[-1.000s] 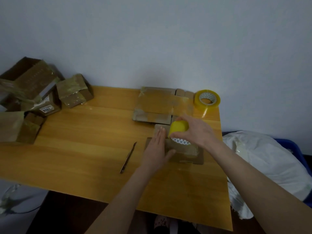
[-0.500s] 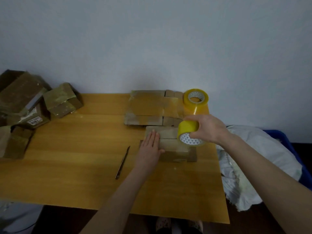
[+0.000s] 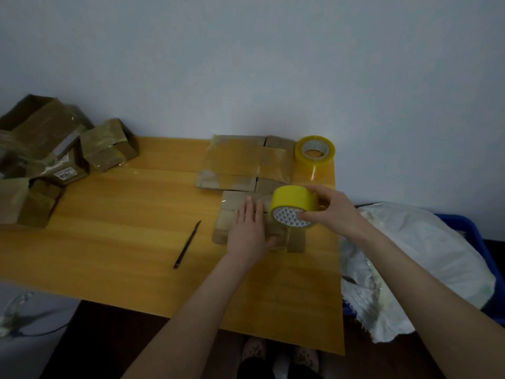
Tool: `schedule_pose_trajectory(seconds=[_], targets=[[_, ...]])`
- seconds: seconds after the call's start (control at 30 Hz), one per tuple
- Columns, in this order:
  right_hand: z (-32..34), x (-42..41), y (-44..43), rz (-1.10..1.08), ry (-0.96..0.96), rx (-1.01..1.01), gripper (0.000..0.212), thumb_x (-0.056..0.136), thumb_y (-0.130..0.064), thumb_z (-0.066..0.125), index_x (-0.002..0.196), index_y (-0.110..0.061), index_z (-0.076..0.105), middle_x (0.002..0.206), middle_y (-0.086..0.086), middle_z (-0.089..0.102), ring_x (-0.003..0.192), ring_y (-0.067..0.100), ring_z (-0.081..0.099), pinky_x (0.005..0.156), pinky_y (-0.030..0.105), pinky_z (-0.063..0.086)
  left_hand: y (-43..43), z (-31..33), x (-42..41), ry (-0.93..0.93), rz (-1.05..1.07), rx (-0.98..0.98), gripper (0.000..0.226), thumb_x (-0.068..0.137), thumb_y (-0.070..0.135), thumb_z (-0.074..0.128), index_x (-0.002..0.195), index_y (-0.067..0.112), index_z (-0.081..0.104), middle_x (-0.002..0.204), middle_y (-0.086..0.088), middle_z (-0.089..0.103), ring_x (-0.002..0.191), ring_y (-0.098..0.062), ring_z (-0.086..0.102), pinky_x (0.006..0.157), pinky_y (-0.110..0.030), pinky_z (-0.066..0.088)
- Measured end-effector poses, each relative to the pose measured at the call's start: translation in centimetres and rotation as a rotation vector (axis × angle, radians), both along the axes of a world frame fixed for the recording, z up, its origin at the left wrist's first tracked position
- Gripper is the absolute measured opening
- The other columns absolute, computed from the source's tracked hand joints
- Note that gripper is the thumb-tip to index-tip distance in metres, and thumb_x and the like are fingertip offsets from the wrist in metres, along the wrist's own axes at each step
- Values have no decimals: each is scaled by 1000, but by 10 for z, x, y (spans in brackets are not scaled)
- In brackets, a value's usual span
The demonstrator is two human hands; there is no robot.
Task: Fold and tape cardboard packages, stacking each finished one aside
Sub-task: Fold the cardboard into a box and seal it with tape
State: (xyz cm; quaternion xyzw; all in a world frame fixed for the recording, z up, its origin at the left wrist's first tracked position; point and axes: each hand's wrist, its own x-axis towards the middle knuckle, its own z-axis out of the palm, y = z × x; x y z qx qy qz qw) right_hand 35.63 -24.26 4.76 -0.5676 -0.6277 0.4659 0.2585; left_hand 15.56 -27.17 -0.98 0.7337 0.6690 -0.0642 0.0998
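Observation:
A small flat cardboard package point(image 3: 232, 207) lies on the wooden table point(image 3: 123, 228) near its right side. My left hand point(image 3: 250, 231) presses flat on top of it with straight fingers. My right hand point(image 3: 332, 212) grips a yellow tape roll point(image 3: 293, 206) just above the package's right end; a clear strip of tape runs down from the roll over the package's right edge. Behind it lie larger flattened taped cardboard pieces point(image 3: 243, 162).
A second yellow tape roll point(image 3: 314, 150) stands at the table's back right corner. A dark utility knife point(image 3: 187, 244) lies left of the package. Several taped boxes point(image 3: 54, 149) are piled at the far left. A white bag point(image 3: 415, 258) sits in a blue bin point(image 3: 479, 236) to the right.
My right hand has carried the tape roll rightward off the package top to its right end. My left hand stayed flat on the package, shifting slightly.

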Motion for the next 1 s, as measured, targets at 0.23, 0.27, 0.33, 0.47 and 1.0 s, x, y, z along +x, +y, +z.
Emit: schedule_pose_trajectory(seconds=[0.23, 0.27, 0.33, 0.47, 1.0], targets=[[-9, 14, 11, 92, -96, 75, 64, 76, -17, 78, 135, -26, 52, 128, -3, 55, 117, 15, 49, 88, 27, 39, -4, -4, -3, 93, -37, 10, 87, 96, 56, 34, 150, 9, -16, 157, -17, -17, 146, -31, -12, 120, -40, -3], [-12, 22, 13, 84, -145, 76, 64, 76, -15, 77, 134, -26, 54, 129, -2, 56, 118, 17, 50, 89, 27, 39, -2, -3, -3, 95, -36, 0, 85, 97, 54, 34, 150, 9, -15, 157, -16, -17, 146, -30, -12, 119, -40, -3], [-16, 42, 13, 61, -240, 56, 63, 74, -13, 77, 131, -28, 56, 129, 0, 58, 117, 17, 52, 89, 25, 40, 0, -3, -5, 95, -36, -6, 83, 97, 52, 35, 150, 10, -13, 158, -15, -17, 147, -28, -11, 118, -38, -5], [-38, 60, 2, 86, -288, -30, 62, 75, -19, 80, 131, -32, 55, 126, -2, 59, 111, 13, 53, 84, 21, 39, -3, -2, -3, 111, -56, -9, 82, 93, 62, 27, 149, 23, -18, 156, -17, -19, 146, -31, -12, 118, -41, -4], [-72, -12, 15, 80, -267, -153, 58, 85, -51, 64, 138, -33, 47, 141, 1, 48, 125, 23, 46, 93, 31, 41, 14, -8, -6, 150, -106, 20, 69, 100, 51, 24, 149, 27, -19, 158, -14, -18, 146, -35, -11, 119, -49, 1]])
